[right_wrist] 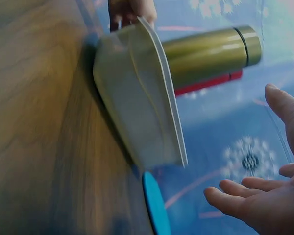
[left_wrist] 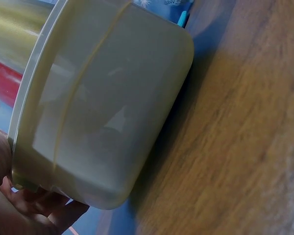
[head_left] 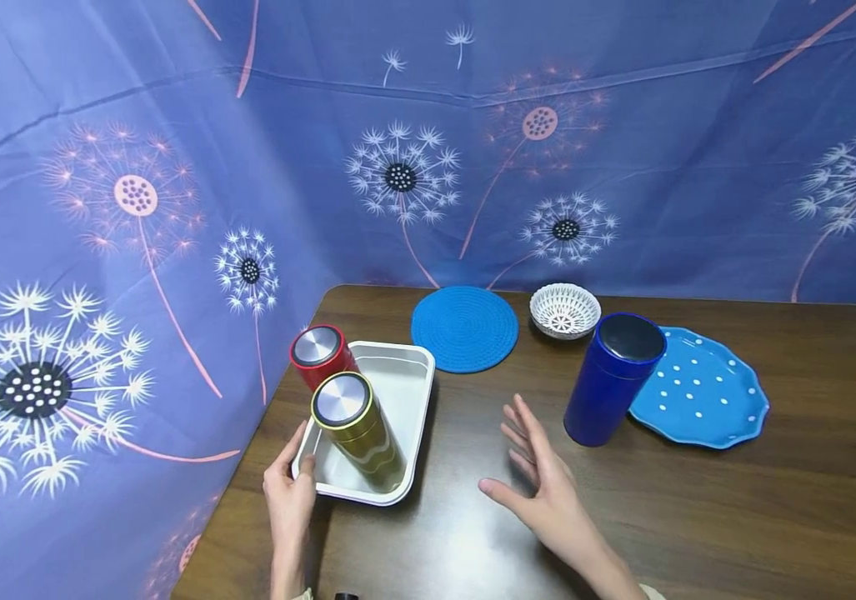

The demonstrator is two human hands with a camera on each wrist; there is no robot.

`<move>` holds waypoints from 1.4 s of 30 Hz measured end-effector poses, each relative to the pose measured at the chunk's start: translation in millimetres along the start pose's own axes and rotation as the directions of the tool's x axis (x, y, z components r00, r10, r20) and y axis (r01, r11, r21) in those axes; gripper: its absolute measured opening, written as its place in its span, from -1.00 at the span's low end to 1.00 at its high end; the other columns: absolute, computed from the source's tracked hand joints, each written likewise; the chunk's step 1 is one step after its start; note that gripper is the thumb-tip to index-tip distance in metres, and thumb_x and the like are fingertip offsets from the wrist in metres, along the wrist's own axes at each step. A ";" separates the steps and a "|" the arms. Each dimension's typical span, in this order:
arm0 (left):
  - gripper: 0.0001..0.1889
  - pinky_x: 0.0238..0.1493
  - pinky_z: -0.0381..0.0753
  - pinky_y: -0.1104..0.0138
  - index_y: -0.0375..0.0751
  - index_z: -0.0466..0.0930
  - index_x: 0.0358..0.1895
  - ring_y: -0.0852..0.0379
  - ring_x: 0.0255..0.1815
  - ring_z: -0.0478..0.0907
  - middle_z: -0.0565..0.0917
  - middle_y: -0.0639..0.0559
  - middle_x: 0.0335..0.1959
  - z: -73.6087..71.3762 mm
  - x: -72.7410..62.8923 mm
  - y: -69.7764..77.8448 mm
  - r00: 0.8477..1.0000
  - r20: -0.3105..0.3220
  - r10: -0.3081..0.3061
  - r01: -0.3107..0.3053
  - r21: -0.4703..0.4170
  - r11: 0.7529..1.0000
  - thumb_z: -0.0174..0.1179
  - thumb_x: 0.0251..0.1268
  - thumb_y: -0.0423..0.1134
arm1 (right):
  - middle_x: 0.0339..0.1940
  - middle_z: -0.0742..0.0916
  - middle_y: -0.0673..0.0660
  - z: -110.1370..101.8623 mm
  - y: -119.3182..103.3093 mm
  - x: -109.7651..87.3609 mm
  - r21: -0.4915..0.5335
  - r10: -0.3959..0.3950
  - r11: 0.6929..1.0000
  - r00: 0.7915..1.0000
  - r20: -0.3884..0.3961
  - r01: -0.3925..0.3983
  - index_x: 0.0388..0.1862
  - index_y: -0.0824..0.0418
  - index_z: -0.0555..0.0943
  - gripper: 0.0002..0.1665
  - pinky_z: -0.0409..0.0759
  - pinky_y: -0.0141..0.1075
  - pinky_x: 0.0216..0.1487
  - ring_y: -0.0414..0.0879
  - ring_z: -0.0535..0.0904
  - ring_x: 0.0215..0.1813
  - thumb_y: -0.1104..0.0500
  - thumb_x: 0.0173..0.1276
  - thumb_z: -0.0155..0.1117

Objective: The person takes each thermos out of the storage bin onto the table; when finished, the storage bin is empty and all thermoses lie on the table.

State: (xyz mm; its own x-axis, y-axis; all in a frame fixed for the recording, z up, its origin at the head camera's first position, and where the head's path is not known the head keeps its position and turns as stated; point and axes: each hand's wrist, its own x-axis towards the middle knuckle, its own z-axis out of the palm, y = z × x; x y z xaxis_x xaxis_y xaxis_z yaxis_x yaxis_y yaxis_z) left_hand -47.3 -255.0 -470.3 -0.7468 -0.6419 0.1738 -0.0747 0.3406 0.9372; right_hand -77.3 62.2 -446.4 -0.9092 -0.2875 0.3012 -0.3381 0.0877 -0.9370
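Note:
A white rectangular basin (head_left: 414,417) stands at the left of the table in the head view. Inside it are a gold thermos (head_left: 367,442) and, behind that, a red thermos (head_left: 326,354). My left hand (head_left: 292,486) pinches the basin's near left rim, its thumb over the top and its fingers around the outer side, as the left wrist view shows on the basin wall (left_wrist: 108,107). To the right of the basin, my right hand (head_left: 548,492) hovers above the table with spread fingers and holds nothing. A blue thermos (head_left: 608,383) stands upright beyond it to the right.
A round blue woven mat (head_left: 465,327) and a white openwork bowl (head_left: 565,311) lie toward the back of the wooden table (head_left: 810,517). Behind the blue thermos is a blue polka-dot plate (head_left: 705,392). Patterned blue cloth (head_left: 307,167) hangs around the back and left.

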 end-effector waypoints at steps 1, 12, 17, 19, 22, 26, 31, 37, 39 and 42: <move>-0.48 0.02 0.37 0.64 -0.41 0.59 0.27 0.03 0.25 0.49 0.60 -0.29 0.24 0.4 -0.2 -0.3 1.000 -0.001 -0.004 0.004 0.000 1.000 0.01 0.23 -0.67 | 0.54 0.36 0.33 4.3 -0.7 3.6 0.009 -0.006 1.000 1.000 0.017 0.006 0.70 -0.03 0.03 0.22 0.50 0.03 0.25 0.32 0.36 0.43 0.33 0.22 0.53; -0.50 0.02 0.38 0.63 -0.40 0.61 0.25 0.26 0.17 0.50 0.62 -0.27 0.22 1.8 -0.7 -1.2 1.000 -0.010 0.007 -0.008 -0.030 1.000 0.04 0.24 -0.67 | 0.56 0.34 0.30 55.9 -15.0 40.9 0.103 -0.133 0.987 0.984 0.117 0.121 0.71 -0.02 -0.03 0.33 0.48 0.06 0.28 0.25 0.40 0.44 0.27 0.14 0.62; -0.49 0.01 0.37 0.64 -0.39 0.60 0.27 -0.09 0.26 0.49 0.60 -0.28 0.24 3.1 0.7 -2.0 1.000 -0.002 0.005 -0.005 -0.012 1.000 0.04 0.25 -0.66 | 0.58 0.32 0.27 77.0 -20.3 55.2 0.155 -0.145 0.980 0.980 0.136 0.124 0.71 0.04 -0.02 0.34 0.45 0.08 0.31 0.19 0.36 0.48 0.26 0.12 0.63; -0.48 0.02 0.37 0.64 -0.41 0.59 0.27 -0.13 0.27 0.49 0.60 -0.30 0.24 3.3 0.5 -2.7 1.000 -0.001 0.005 -0.005 -0.006 1.000 0.03 0.24 -0.67 | 0.59 0.31 0.25 84.6 -21.1 59.6 0.173 -0.133 0.979 0.981 0.142 0.108 0.71 0.06 -0.01 0.33 0.42 0.09 0.33 0.17 0.33 0.50 0.26 0.12 0.64; -0.48 0.02 0.38 0.64 -0.42 0.59 0.26 -0.03 0.25 0.51 0.61 -0.31 0.23 3.0 -0.5 -3.4 1.000 -0.004 0.003 -0.003 0.002 1.000 0.02 0.23 -0.69 | 0.59 0.32 0.26 94.9 -21.4 64.2 0.193 -0.114 0.978 0.983 0.144 0.085 0.70 0.10 0.02 0.32 0.39 0.12 0.36 0.16 0.31 0.51 0.25 0.10 0.65; -0.48 0.03 0.38 0.64 -0.43 0.59 0.27 0.27 0.18 0.50 0.60 -0.32 0.24 1.9 -1.4 -3.0 1.000 -0.005 -0.005 0.005 0.002 1.000 0.01 0.23 -0.68 | 0.58 0.34 0.27 105.6 -22.5 68.2 0.208 -0.108 0.975 0.985 0.136 0.078 0.68 0.15 0.06 0.30 0.35 0.18 0.36 0.16 0.30 0.52 0.25 0.08 0.66; -0.48 0.02 0.37 0.65 -0.42 0.58 0.28 0.10 0.25 0.50 0.58 -0.33 0.26 2.4 -1.0 -1.8 1.000 0.000 -0.021 0.021 -0.012 1.000 0.00 0.24 -0.67 | 0.58 0.34 0.26 113.7 -20.8 69.6 0.201 -0.109 0.977 0.983 0.145 0.079 0.68 0.14 0.07 0.31 0.35 0.21 0.35 0.21 0.30 0.51 0.23 0.07 0.67; -0.48 0.01 0.38 0.65 -0.41 0.58 0.29 0.26 0.20 0.50 0.59 -0.32 0.25 2.1 -1.8 -1.3 1.000 -0.003 -0.026 0.026 -0.012 1.000 0.00 0.24 -0.67 | 0.55 0.39 0.18 122.8 -14.7 70.2 0.172 -0.133 0.980 0.976 0.173 0.103 0.66 0.16 0.14 0.27 0.35 0.04 0.41 0.03 0.32 0.50 0.21 0.05 0.68; -0.48 0.01 0.39 0.64 -0.40 0.59 0.28 0.40 0.12 0.47 0.60 -0.31 0.24 1.8 -2.5 -1.8 1.000 -0.009 -0.018 0.018 -0.001 1.000 0.01 0.24 -0.67 | 0.54 0.43 0.11 125.2 -13.6 70.0 0.165 -0.134 0.981 0.976 0.175 0.105 0.65 0.13 0.18 0.24 0.31 -0.02 0.44 -0.03 0.32 0.49 0.22 0.04 0.68; -0.48 0.00 0.40 0.64 -0.40 0.59 0.28 0.39 0.11 0.48 0.60 -0.32 0.23 1.6 -3.0 -1.5 1.000 -0.008 -0.018 0.018 0.003 1.000 0.02 0.25 -0.67 | 0.49 0.48 0.04 127.1 -14.5 69.0 0.137 -0.118 0.986 0.980 0.162 0.096 0.62 0.07 0.24 0.20 0.29 -0.01 0.45 -0.05 0.37 0.46 0.21 0.04 0.68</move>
State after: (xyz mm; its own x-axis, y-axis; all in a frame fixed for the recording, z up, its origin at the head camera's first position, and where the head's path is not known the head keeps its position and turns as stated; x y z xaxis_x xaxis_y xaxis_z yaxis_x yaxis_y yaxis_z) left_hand -45.9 -252.5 -472.7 -0.7399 -0.6535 0.1596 -0.0900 0.3313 0.9392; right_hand -104.2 -80.1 -434.6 -0.8115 -0.4465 0.3771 -0.3875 -0.0720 -0.9191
